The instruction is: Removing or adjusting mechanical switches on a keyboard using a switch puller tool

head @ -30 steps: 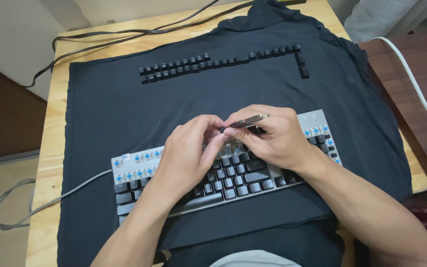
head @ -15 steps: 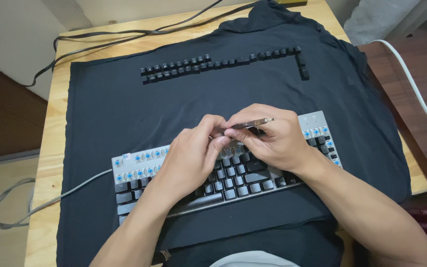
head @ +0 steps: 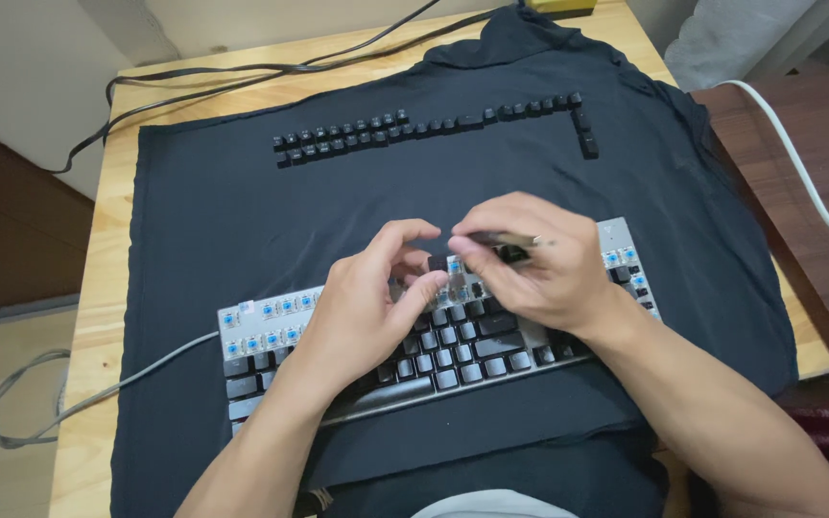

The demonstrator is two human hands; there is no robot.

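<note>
A grey mechanical keyboard (head: 271, 336) lies on a black cloth (head: 242, 221), with some keycaps off so that blue switches show along its top rows. My right hand (head: 539, 269) grips a thin metal keycap puller (head: 510, 240) above the keyboard's upper middle. My left hand (head: 376, 297) sits beside it, thumb and fingers pinching a black keycap (head: 437, 263) at the puller's tip. Several removed black keycaps (head: 414, 129) lie in rows at the far side of the cloth.
The cloth covers a light wooden table (head: 98, 278). A grey keyboard cable (head: 69, 403) runs off the left edge. Black cables (head: 242, 72) cross the far end. A white cable (head: 808, 182) and a dark wooden surface (head: 798, 115) lie to the right.
My left fingers have lifted from the keys and closed on a keycap at the puller's tip. The right hand has held its place with the puller.
</note>
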